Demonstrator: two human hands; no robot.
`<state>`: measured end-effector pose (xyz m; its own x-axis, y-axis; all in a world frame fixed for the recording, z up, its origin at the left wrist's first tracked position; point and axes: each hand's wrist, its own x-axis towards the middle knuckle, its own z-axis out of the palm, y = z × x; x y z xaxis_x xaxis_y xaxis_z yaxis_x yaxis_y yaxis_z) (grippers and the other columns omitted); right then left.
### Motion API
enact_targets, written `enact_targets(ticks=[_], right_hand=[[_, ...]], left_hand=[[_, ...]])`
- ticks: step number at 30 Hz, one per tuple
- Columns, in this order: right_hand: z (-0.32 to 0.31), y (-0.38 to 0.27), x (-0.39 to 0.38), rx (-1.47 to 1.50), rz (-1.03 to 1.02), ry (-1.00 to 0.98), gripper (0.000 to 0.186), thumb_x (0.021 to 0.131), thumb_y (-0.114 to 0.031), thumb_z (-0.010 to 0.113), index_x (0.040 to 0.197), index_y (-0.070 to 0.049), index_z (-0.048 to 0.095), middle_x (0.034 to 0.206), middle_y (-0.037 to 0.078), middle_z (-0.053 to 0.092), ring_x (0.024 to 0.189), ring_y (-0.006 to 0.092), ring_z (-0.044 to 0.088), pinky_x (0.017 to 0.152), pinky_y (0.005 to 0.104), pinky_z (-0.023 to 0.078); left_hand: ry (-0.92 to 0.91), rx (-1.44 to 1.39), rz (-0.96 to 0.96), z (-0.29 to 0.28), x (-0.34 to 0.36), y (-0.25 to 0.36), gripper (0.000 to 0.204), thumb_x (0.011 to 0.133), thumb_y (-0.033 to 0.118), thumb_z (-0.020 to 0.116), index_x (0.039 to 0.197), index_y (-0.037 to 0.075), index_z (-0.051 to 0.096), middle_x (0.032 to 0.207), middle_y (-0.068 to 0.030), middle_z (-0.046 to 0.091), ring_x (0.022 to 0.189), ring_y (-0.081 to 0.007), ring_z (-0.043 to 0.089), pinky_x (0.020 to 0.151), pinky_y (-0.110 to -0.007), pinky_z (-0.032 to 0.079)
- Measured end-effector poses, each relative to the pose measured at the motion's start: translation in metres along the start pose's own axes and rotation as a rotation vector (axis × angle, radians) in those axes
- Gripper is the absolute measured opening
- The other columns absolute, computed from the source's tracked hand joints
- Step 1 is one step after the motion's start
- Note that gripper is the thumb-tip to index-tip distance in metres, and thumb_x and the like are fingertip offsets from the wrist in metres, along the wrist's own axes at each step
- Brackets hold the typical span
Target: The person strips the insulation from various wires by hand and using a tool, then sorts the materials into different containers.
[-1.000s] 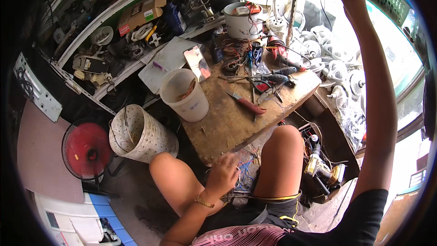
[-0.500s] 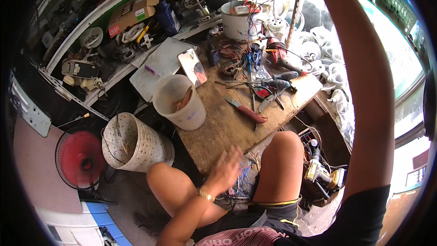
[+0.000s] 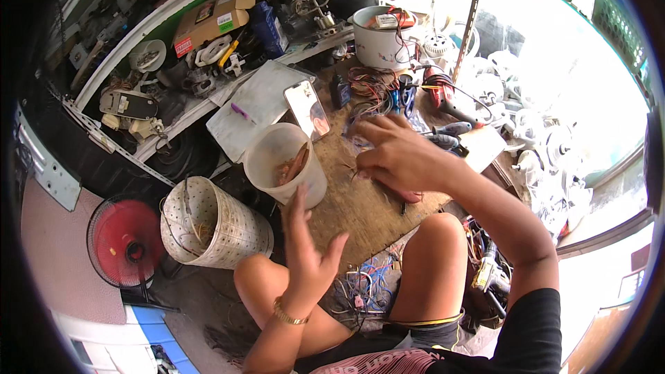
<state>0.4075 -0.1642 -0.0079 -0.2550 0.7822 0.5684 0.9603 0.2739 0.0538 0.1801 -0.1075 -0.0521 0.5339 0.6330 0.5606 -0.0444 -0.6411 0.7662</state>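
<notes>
My left hand [image 3: 305, 246] is raised beside the translucent plastic bucket [image 3: 315, 183], fingers stretched and thumb apart, holding nothing. Copper-coloured scraps [image 3: 294, 166] lie inside that bucket. Over the wooden tabletop [image 3: 346, 225], my right hand [image 3: 395, 152] has its fingers curled in a pinch. Something thin shows at its fingertips, too small to make out. Beneath this hand, the red handle of a knife [image 3: 410, 197] sticks out; its blade is hidden.
A phone [image 3: 307, 111] leans behind the bucket by a grey folder [image 3: 242, 107]. Pliers [image 3: 443, 140], a red power tool [image 3: 440, 93] and wire bundles crowd the far right. A speckled bucket [image 3: 235, 225] and red fan [image 3: 128, 242] stand left. Loose wires [image 3: 367, 287] lie between my knees.
My right arm has come down from high on the right, bringing the hand over the tabletop. My left hand has risen and shifted left from the table's front edge. The view has shifted slightly.
</notes>
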Motion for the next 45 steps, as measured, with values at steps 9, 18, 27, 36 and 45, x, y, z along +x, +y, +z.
enact_targets(ticks=[9,18,27,36,45], right_hand=[[-0.033,0.038,-0.027,1.044,0.464,-0.740,0.025,0.092,-0.021,0.059,0.083,0.002,0.064,0.075,0.008,0.065,0.066,0.0145,0.059,0.061,0.0299,0.045],[-0.050,0.138,-0.068,1.036,0.652,-0.501,0.029,0.086,-0.030,0.068,0.089,-0.001,0.070,0.076,-0.001,0.065,0.066,0.0048,0.053,0.059,0.0232,0.044],[0.026,0.132,-0.039,0.743,0.573,-0.361,0.024,0.079,-0.024,0.073,0.088,-0.002,0.072,0.075,0.003,0.068,0.068,0.0078,0.058,0.063,0.0273,0.046],[0.045,0.124,-0.015,0.812,0.516,-0.332,0.017,0.072,-0.014,0.077,0.086,-0.004,0.073,0.075,0.005,0.070,0.068,0.0111,0.063,0.062,0.0283,0.049],[0.063,-0.055,0.018,0.109,-0.031,-0.242,0.012,0.074,-0.029,0.070,0.070,-0.019,0.064,0.058,0.001,0.056,0.064,0.0221,0.058,0.078,0.0389,0.037]], left_hand=[[-0.233,-0.548,-0.694,-0.044,-0.054,-0.036,0.020,0.096,0.016,0.051,0.104,-0.001,0.057,0.075,0.0028,0.051,0.058,-0.0019,0.036,0.051,-0.019,0.029],[0.146,0.334,-0.552,-0.249,-0.136,-0.027,0.019,0.091,0.018,0.053,0.090,0.000,0.062,0.078,-0.0003,0.058,0.063,-0.0055,0.045,0.055,-0.022,0.035],[0.052,1.057,-0.895,-0.445,-0.394,-0.033,0.023,0.089,0.011,0.052,0.105,-0.004,0.060,0.105,-0.0171,0.059,0.098,-0.0279,0.052,0.091,-0.038,0.034],[-0.186,1.138,-1.280,-0.371,-0.478,-0.014,0.030,0.087,0.010,0.053,0.114,-0.002,0.059,0.112,-0.0231,0.055,0.105,-0.0363,0.049,0.094,-0.044,0.035],[-0.040,0.817,-0.243,-0.199,-0.166,-0.055,0.027,0.085,0.004,0.054,0.111,-0.004,0.057,0.109,-0.0203,0.057,0.104,-0.0350,0.054,0.093,-0.042,0.042]])
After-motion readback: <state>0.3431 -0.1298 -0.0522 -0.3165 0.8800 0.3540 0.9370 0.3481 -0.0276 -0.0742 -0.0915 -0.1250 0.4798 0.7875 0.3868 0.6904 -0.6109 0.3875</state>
